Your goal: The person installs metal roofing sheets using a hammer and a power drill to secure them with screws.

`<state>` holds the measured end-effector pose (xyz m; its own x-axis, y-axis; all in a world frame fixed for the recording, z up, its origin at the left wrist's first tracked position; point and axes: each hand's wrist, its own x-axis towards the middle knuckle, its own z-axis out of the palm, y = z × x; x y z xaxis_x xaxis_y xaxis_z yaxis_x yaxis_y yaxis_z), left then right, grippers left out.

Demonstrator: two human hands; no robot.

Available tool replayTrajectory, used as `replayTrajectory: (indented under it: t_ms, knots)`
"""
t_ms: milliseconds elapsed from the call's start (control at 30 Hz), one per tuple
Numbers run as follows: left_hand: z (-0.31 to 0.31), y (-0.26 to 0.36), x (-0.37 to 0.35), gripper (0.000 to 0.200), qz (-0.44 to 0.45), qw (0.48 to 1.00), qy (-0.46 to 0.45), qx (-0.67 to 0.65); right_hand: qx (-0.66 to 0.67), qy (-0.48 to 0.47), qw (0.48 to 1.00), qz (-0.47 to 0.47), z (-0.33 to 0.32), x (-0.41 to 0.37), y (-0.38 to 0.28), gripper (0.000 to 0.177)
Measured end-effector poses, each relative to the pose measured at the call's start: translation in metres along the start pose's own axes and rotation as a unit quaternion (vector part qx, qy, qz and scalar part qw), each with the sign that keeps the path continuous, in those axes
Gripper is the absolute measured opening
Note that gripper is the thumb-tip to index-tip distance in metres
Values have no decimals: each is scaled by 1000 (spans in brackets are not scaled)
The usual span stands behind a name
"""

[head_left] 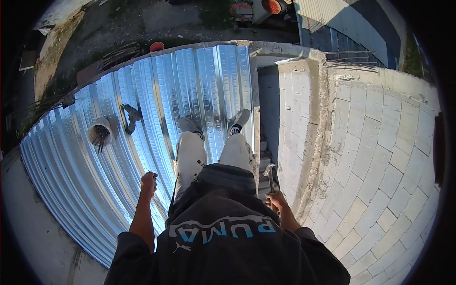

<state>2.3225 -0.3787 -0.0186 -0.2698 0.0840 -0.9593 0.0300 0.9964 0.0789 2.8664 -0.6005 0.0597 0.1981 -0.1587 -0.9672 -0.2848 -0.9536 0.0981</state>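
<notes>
My right hand (pixel 277 200) is wrapped round the handle of a hammer (pixel 270 172), whose metal head points up and away from me beside the deck's right edge. At my left side, my left hand (pixel 149 184) is closed in a fist over the ribbed metal decking (pixel 156 90). Something small and dark seems to poke out of it, too small to name. Ahead and to the left, a white bucket (pixel 107 135) lies tilted, with several thin dark rods in it. Beside the bucket rests a dark tool (pixel 132 118), perhaps a drill.
I stand on the decking in grey shoes (pixel 240 118). Right of it drops a deep opening (pixel 269 109) with steps low inside. A pale block wall (pixel 375 156) lies beyond a rough concrete beam (pixel 319 104). Past the far edge, the ground (pixel 190 21) is well below.
</notes>
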Motion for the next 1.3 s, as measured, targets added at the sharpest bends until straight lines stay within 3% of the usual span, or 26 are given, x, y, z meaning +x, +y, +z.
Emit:
replayTrajectory:
  t_ms: [167, 200, 300, 400, 467, 533, 633, 700, 800, 833, 900, 967, 1033, 1200, 1300]
  knots:
    - [18, -4, -15, 16, -21, 1000, -21, 9, 41, 23, 998, 46, 5, -15, -6, 24]
    - [22, -7, -14, 16, 9, 999, -27, 33, 46, -16, 999, 23, -1, -13, -4, 21]
    - [23, -2, -5, 20, 14, 999, -28, 32, -22, 40, 999, -9, -2, -12, -1, 19]
    - [20, 2, 0, 19, 11, 999, -41, 18, 38, 18, 999, -1, -5, -1, 13, 21]
    - [24, 15, -5, 18, 36, 997, -37, 55, -126, 58, 982, -131, -4, 0, 19, 30]
    - [22, 21, 4, 18, 32, 999, -35, 22, -248, 86, 950, -170, -10, -2, 13, 34]
    - [30, 32, 3, 17, 31, 999, -9, -39, -361, 103, 921, -107, -22, 12, -11, 32]
    - [43, 31, 3, 16, 30, 997, 6, -66, -452, 84, 886, -64, -55, 63, -4, 39]
    - [66, 30, -7, 15, 27, 995, 14, -90, -529, 119, 825, -158, -81, 86, -29, 39]
    - [72, 32, -6, 15, 18, 996, 15, -82, -521, 127, 826, -174, -87, 92, -41, 39]
    - [89, 41, 3, 15, 6, 997, 10, -70, -428, 127, 877, -178, -93, 94, -65, 40]
    - [91, 51, 12, 14, 38, 996, 8, -80, -187, 82, 971, -120, -73, 44, -104, 23]
    - [84, 67, 12, 16, 62, 994, -12, -85, 7, 65, 994, -83, -59, 10, -126, 20]
    - [95, 138, 17, 19, 170, 981, -83, 33, -29, 186, 980, -67, -50, -11, -116, 23]
    - [131, 174, 49, 21, 222, 966, -123, 48, -50, 139, 987, -63, -61, 7, -125, 28]
